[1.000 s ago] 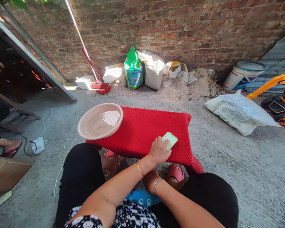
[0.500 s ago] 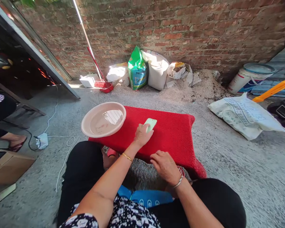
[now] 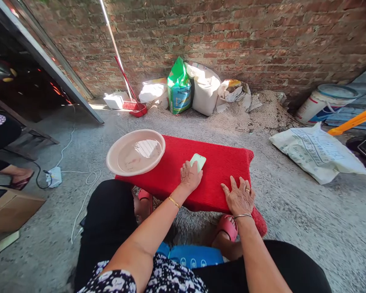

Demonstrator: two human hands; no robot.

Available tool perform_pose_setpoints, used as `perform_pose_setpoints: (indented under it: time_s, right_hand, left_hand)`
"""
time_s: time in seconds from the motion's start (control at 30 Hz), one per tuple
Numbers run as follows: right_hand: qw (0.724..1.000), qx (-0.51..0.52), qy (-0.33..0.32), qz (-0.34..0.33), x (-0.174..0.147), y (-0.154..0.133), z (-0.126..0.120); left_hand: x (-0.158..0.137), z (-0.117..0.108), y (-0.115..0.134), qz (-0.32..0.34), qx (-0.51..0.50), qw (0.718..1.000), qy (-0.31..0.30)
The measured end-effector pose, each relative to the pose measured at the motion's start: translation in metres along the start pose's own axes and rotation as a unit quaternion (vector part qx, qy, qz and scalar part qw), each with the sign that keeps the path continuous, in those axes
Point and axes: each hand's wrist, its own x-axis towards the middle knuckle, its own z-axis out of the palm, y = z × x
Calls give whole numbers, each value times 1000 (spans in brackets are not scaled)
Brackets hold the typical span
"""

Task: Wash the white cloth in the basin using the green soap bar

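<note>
My left hand (image 3: 190, 177) is closed around the near end of a pale green flat oblong (image 3: 199, 160). It has rounded corners and a small hole at its far end, and looks like a scrubbing brush; its underside is hidden. The oblong lies against a red, fleecy cloth (image 3: 216, 162) draped over a low bench. On the cloth's near right part, my right hand (image 3: 240, 196) presses flat with fingers spread, holding nothing. A pale pink basin (image 3: 110, 162) with water in it stands at the bench's left end.
Several sacks (image 3: 205, 91), a broom (image 3: 116, 44) and a red dustpan (image 3: 138, 111) are by the brick wall. A white sack (image 3: 319, 152) and a bucket (image 3: 326, 103) are on the right. At left are a cable (image 3: 88, 179), a carton (image 3: 15, 209) and another person's foot (image 3: 23, 179).
My right hand has moved forward and right, from the bench's near edge onto the red cloth, and its fingers have spread. The left hand and the green oblong have shifted slightly right and nearer.
</note>
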Motion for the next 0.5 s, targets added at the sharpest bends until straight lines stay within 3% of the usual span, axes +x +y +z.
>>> perform_pose_setpoints:
  time_s: [0.17, 0.3, 0.37, 0.5]
  right_hand:
    - [999, -24, -10, -21, -1, 11, 4]
    - [998, -26, -37, -54, -1, 17, 11]
    - [999, -23, -29, -31, 0, 12, 9]
    - [1000, -14, -20, 7, 0, 0, 1]
  left_hand:
    - [-39, 4, 51, 179, -69, 979, -74]
    - [-48, -5, 61, 269, -127, 949, -107]
    - [-37, -11, 48, 240, -144, 956, -86]
    - [-2, -20, -8, 57, -106, 993, 8]
